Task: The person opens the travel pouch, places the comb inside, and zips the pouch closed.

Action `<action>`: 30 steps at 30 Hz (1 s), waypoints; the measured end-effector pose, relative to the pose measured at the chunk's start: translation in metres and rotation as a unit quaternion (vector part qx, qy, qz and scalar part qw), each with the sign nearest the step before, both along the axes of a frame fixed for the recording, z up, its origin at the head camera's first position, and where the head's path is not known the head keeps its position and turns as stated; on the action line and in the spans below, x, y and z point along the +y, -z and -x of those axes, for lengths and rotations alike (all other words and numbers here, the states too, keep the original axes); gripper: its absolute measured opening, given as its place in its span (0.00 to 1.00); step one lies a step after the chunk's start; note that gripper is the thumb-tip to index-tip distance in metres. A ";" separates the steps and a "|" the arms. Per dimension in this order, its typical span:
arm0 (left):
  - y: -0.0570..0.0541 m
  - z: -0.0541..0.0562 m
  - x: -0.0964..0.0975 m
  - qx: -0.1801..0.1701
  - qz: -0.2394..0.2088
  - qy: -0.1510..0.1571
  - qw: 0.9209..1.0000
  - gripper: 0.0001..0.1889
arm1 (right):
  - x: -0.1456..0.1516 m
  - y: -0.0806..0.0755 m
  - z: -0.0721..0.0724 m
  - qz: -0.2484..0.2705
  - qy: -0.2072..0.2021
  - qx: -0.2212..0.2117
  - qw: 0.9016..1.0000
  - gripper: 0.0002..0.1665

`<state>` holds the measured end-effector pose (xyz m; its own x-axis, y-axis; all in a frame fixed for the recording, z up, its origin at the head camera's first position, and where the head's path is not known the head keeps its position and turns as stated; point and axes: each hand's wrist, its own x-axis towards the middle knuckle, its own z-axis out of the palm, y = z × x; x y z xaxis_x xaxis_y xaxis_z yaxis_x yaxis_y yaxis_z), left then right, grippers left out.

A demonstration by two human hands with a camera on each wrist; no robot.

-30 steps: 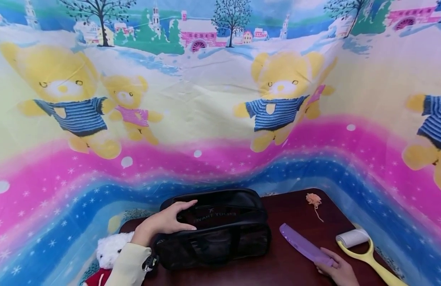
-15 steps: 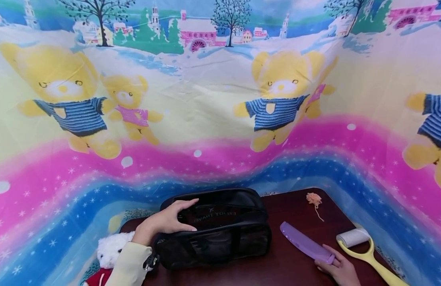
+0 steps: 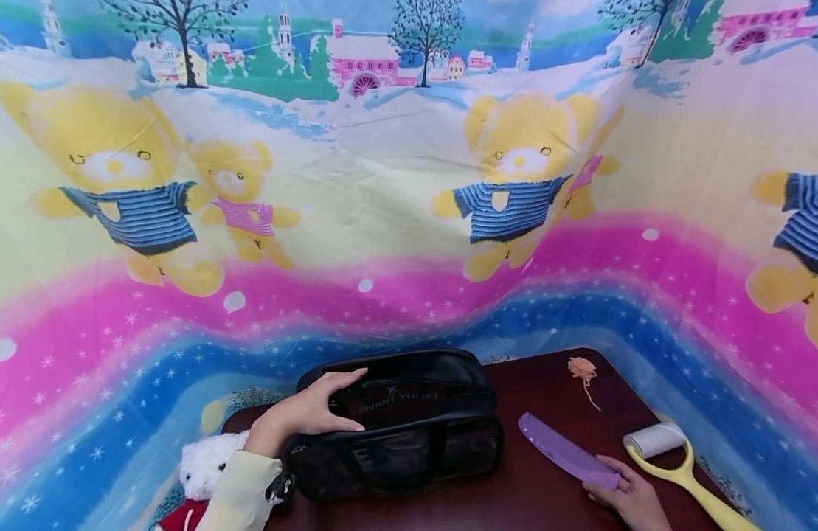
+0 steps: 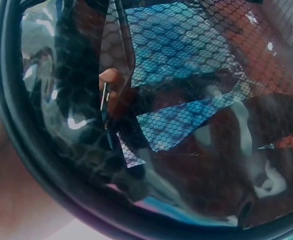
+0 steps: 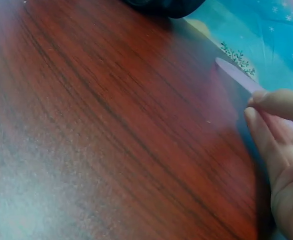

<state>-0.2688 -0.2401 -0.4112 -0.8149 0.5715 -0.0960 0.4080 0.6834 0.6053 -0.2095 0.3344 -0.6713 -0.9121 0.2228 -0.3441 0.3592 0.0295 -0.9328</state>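
Observation:
A black travel bag [image 3: 395,453] with see-through panels stands on the table, its top unzipped and gaping. My left hand [image 3: 312,404] lies over the left end of that opening, thumb and forefinger spread apart towards its two edges. In the left wrist view the clear end panel of the bag [image 4: 186,165] fills the picture, and a fingertip shows through it. My right hand [image 3: 631,493] pinches a purple comb [image 3: 564,451] by one end, thumb on top. The comb's other end points up and left, towards the bag. In the right wrist view, thumb and forefinger meet on the comb [image 5: 236,76].
A yellow-handled lint roller [image 3: 674,461] lies at the table's right edge. Farther back is a small tangle of orange yarn [image 3: 583,372]. A white plush toy [image 3: 206,463] in red sits at the left. Behind the dark wooden table [image 3: 535,376] hangs a bear-print cloth [image 3: 382,221].
Almost nothing moves. The comb and my right hand shift very slightly; my left hand keeps its place at the bag's opening.

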 end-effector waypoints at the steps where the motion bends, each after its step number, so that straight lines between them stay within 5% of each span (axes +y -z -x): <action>1: 0.000 0.000 0.000 0.000 0.000 0.000 1.000 0.49 | 0.001 0.000 0.000 0.003 0.000 0.003 1.000 0.51; 9: 0.003 0.000 -0.002 0.006 -0.003 -0.002 1.000 0.50 | 0.004 -0.008 -0.006 0.070 -0.003 0.046 0.997 0.35; 17: 0.005 0.000 -0.002 -0.002 -0.006 -0.010 1.000 0.52 | 0.010 -0.037 -0.006 0.104 -0.056 0.169 0.978 0.29; 20: 0.006 0.000 -0.003 -0.004 -0.009 -0.012 1.000 0.52 | 0.015 -0.053 -0.003 0.126 -0.098 0.228 0.960 0.28; 25: 0.006 0.000 -0.003 0.000 -0.009 -0.012 1.000 0.52 | 0.021 -0.086 0.003 0.194 -0.184 0.324 0.908 0.32; 27: 0.006 0.000 -0.003 0.002 -0.009 -0.010 1.000 0.52 | 0.021 -0.102 0.004 0.195 -0.198 0.330 0.902 0.33; 30: 0.006 0.001 -0.002 0.001 -0.008 -0.009 1.000 0.51 | 0.020 -0.124 0.005 0.175 -0.206 0.323 0.907 0.33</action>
<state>-0.2693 -0.2420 -0.4173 -0.8253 0.5583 -0.0852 0.3970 0.6808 0.6155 -0.2140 0.3539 -0.5475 -0.9298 -0.2024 0.3074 -0.2395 -0.3018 -0.9228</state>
